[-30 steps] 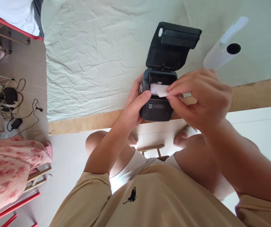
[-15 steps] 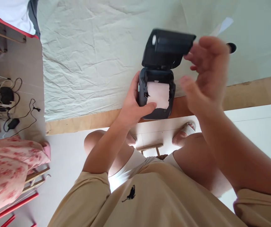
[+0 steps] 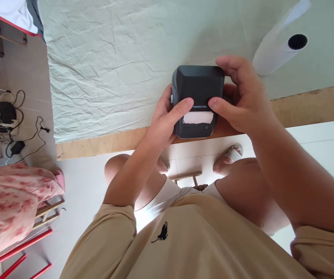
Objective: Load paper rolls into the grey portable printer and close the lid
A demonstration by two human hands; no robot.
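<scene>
A dark label printer (image 3: 200, 87) is held up between my two hands over the table's front edge, its lid closed. A strip of white label paper (image 3: 198, 117) sticks out of the slot below the lid. My left hand (image 3: 168, 118) is closed round the printer's left side, thumb on the lid's lower edge. On the right side my right hand (image 3: 241, 95) grips the printer, its thumb pressed on the front and its fingers curled behind the side. The paper roll inside is hidden by the lid.
A white roll with a dark core (image 3: 274, 50) lies to the right on the pale green tablecloth (image 3: 111, 69). A bare wooden strip (image 3: 105, 147) edges the table. At the left are tangled cables (image 3: 5, 116) and a pink floral cloth (image 3: 12, 193).
The printer's lid has swung down from raised to closed, covering the paper roll. My right hand has come in from beside the lid and taken hold of the printer's right side.
</scene>
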